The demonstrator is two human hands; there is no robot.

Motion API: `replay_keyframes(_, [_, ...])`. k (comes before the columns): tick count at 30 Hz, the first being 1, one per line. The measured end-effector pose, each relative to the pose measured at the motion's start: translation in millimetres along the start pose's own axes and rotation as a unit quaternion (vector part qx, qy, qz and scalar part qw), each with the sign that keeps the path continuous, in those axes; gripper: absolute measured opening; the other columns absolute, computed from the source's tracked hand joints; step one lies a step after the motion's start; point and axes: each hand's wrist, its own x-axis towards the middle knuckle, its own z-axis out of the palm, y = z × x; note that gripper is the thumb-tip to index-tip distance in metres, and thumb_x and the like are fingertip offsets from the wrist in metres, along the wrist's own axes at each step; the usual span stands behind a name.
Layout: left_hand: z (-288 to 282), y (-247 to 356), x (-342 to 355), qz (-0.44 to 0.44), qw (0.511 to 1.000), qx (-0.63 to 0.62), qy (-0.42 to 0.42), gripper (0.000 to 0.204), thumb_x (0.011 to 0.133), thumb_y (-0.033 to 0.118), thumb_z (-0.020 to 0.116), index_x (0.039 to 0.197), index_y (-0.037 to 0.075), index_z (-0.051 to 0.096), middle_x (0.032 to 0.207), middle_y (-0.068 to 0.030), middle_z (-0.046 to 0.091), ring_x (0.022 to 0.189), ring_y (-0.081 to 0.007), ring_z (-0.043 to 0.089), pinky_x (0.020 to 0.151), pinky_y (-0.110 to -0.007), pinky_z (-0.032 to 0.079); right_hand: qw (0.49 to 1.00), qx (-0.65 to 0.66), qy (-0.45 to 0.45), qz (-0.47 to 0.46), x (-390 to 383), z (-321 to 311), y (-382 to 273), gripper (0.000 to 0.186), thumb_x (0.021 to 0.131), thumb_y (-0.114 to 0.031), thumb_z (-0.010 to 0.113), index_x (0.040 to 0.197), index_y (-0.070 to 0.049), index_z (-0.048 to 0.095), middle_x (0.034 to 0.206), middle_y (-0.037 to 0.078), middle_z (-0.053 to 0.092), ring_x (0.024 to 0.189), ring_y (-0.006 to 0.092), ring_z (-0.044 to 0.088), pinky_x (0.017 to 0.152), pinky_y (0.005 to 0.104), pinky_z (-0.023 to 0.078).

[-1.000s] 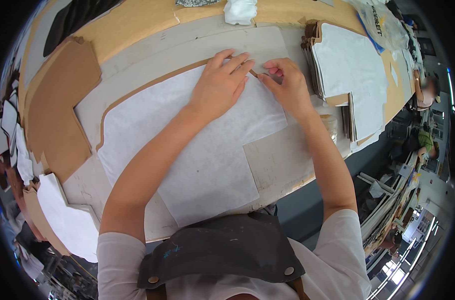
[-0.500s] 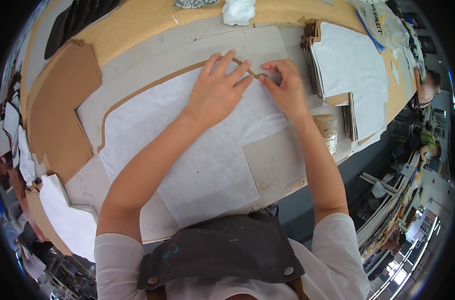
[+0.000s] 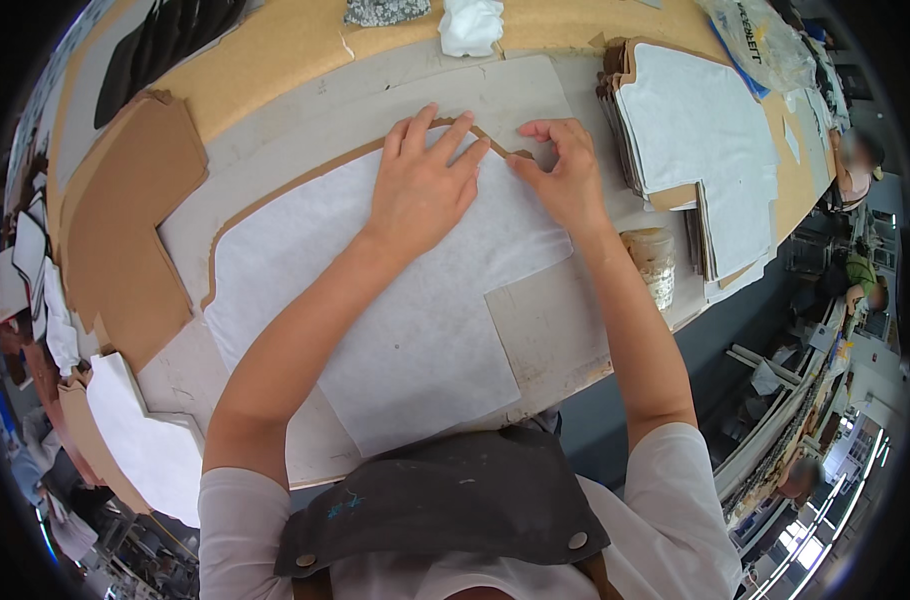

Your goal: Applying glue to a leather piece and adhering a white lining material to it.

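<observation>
White panel (image 3: 415, 310) flat on bench (image 3: 550, 325). Left hand (image 3: 422, 187) spread over it; right hand (image 3: 570, 182) thumb at brown edge (image 3: 315, 176), pinch unclear.

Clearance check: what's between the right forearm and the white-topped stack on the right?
A brownish cylindrical container, on the grey tabletop; the head view shows it.

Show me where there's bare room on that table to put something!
Grey surface lies bare in the notch of the white panel, and between its far edge and the yellowish board. It's crowded left, by brown pieces; right, by the stack and jar; and around the left hand and right hand.
</observation>
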Motion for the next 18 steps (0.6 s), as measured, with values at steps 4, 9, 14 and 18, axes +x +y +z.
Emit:
replay_keyframes(4, [-5.2, -0.6, -3.0, -0.017, 1.0, 0.011, -0.012, 0.032, 0.083, 0.016, 0.062, 0.115, 0.012, 0.064, 0.131, -0.003, 0.054, 0.121, -0.0326, 0.042, 0.099, -0.044, 0.034, 0.997, -0.075, -0.005, -0.026, -8.6, -4.2, -18.9, 0.032, 0.073, -0.011, 0.072, 0.104, -0.009, 0.064, 0.104, 0.007, 0.058, 0.1, 0.0286, 0.049, 0.089, 0.0404, 0.038])
replay_keyframes(9, [-10.9, -4.6, -8.4, -0.034, 0.999, 0.021, -0.016, 0.032, 0.085, 0.015, 0.061, 0.117, 0.01, 0.063, 0.133, -0.0022, 0.053, 0.122, -0.0322, 0.041, 0.099, -0.043, 0.033, 0.964, -0.221, -0.069, -0.134, -31.4, 3.5, -26.9, 0.039, 0.085, -0.014, 0.059, 0.124, -0.007, 0.057, 0.138, 0.007, 0.044, 0.12, 0.0335, 0.039, 0.1, 0.0466, 0.03])
replay_keyframes(14, [-17.1, -5.7, -12.6, -0.036, 0.999, 0.012, -0.016, 0.032, 0.085, 0.013, 0.06, 0.117, 0.009, 0.062, 0.132, -0.0029, 0.053, 0.122, -0.0323, 0.042, 0.099, -0.043, 0.033, 0.97, -0.2, -0.074, -0.12, -36.3, 5.6, -30.6, 0.039, 0.086, -0.015, 0.058, 0.123, -0.005, 0.056, 0.139, 0.007, 0.044, 0.123, 0.0333, 0.038, 0.102, 0.046, 0.028])
replay_keyframes(18, [-16.4, -6.6, -14.8, -0.037, 0.999, 0.003, -0.019, 0.032, 0.085, 0.012, 0.06, 0.117, 0.008, 0.062, 0.132, -0.0032, 0.054, 0.122, -0.0327, 0.042, 0.099, -0.044, 0.033, 0.971, -0.186, -0.082, -0.128, -36.6, 5.7, -30.8, 0.037, 0.087, -0.014, 0.057, 0.123, -0.005, 0.056, 0.139, 0.007, 0.043, 0.124, 0.0333, 0.037, 0.102, 0.0459, 0.028])
